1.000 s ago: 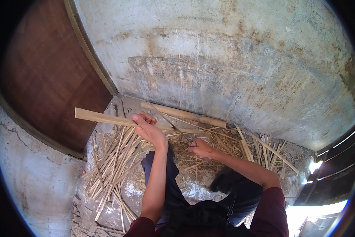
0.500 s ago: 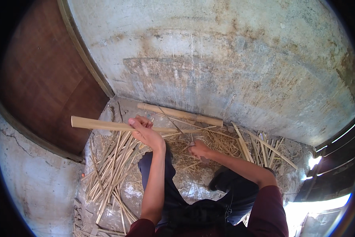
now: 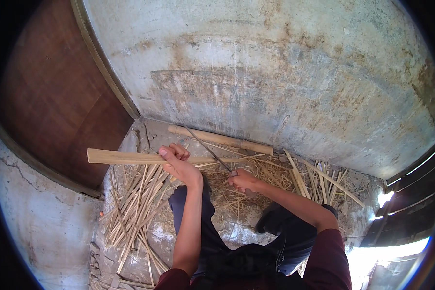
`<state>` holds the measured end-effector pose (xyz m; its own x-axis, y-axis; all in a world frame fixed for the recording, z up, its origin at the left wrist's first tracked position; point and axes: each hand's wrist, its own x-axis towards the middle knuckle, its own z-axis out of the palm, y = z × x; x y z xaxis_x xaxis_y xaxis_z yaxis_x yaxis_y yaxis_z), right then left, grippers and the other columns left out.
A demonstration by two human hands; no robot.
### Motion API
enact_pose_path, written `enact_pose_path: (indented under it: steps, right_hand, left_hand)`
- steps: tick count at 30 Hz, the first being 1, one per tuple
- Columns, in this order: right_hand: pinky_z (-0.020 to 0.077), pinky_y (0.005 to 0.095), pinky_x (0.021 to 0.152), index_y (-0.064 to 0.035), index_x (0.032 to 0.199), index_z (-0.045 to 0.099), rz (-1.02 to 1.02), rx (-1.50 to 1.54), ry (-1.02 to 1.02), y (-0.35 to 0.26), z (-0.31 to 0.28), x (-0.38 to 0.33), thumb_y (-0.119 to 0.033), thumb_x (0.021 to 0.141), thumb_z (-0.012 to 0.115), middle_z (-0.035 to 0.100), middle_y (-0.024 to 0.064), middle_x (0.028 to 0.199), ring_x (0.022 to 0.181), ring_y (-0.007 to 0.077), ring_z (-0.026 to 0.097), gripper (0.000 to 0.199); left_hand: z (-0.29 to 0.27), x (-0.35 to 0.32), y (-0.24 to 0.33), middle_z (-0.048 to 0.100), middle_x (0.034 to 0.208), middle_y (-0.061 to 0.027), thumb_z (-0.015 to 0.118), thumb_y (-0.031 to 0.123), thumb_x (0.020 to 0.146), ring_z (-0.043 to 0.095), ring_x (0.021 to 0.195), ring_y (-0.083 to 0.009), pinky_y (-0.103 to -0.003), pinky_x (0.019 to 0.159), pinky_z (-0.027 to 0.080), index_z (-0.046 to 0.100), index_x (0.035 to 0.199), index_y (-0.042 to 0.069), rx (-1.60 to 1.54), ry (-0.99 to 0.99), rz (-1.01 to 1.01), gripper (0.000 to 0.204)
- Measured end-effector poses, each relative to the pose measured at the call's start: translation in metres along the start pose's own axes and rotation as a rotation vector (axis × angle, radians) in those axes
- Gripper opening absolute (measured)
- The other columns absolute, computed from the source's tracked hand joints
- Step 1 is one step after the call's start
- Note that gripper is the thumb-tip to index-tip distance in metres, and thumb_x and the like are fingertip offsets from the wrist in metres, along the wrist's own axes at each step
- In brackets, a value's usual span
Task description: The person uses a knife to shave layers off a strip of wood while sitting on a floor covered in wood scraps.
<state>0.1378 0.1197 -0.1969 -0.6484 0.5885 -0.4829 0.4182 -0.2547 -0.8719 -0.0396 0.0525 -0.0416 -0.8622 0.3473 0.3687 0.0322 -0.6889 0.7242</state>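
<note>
My left hand (image 3: 177, 162) is closed around a long pale bamboo strip (image 3: 123, 157), which lies roughly level across my front. Its wide end juts out to the left, and the thinner part runs right toward my other hand. In my right hand (image 3: 243, 180) is the handle end of a knife (image 3: 208, 149) with a long, narrow dark blade. The blade slants up and to the left and crosses the strip to the right of my left hand. Whether the edge touches the strip I cannot tell.
Split bamboo strips (image 3: 135, 208) lie heaped at the left, with more strips (image 3: 324, 183) at the right. A whole bamboo pole (image 3: 222, 138) rests along the foot of the stained wall (image 3: 285, 82). Shavings (image 3: 270, 179) cover the ground before me. A brown door (image 3: 58, 92) stands at the left.
My right hand has risen slightly, and the knife blade has shifted up and to the left. The wide end of the bamboo strip has dipped a little; my left hand has barely moved.
</note>
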Motion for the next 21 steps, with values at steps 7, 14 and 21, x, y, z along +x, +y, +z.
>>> enact_pose_path:
  steps: [7,14,21]
  right_hand:
    - [0.0400,0.0314,0.041,-0.0011,0.084,0.065,-0.237,-0.230,0.099,-0.031,0.022,-0.009,-0.012,0.086,0.066,0.057,0.0038,0.062,0.047,0.0128,0.052,0.011]
    - [0.0354,0.0286,0.040,-0.0034,0.074,0.061,0.093,0.012,0.068,0.004,0.006,0.017,-0.011,0.087,0.067,0.055,0.0024,0.060,0.046,0.0104,0.049,0.016]
    - [0.0324,0.0281,0.040,-0.0044,0.078,0.057,-0.120,-0.037,-0.119,-0.035,0.012,-0.003,-0.008,0.087,0.063,0.051,-0.0004,0.060,0.046,0.0079,0.046,0.011]
  left_hand:
    - [-0.005,0.003,0.002,0.021,0.067,0.0043,0.041,0.051,0.115,0.021,0.060,-0.0073,-0.028,0.055,0.018,0.022,0.080,0.016,-0.004,0.007,-0.006,0.052]
    - [-0.013,-0.003,0.004,0.021,0.066,0.0041,0.042,0.049,0.114,0.021,0.060,-0.0074,-0.028,0.055,0.019,0.023,0.080,0.016,-0.053,-0.006,-0.027,0.051]
    - [-0.008,-0.003,0.005,0.022,0.065,0.0039,0.043,0.045,0.114,0.022,0.059,-0.0078,-0.029,0.055,0.019,0.023,0.079,0.016,-0.088,-0.046,-0.032,0.049]
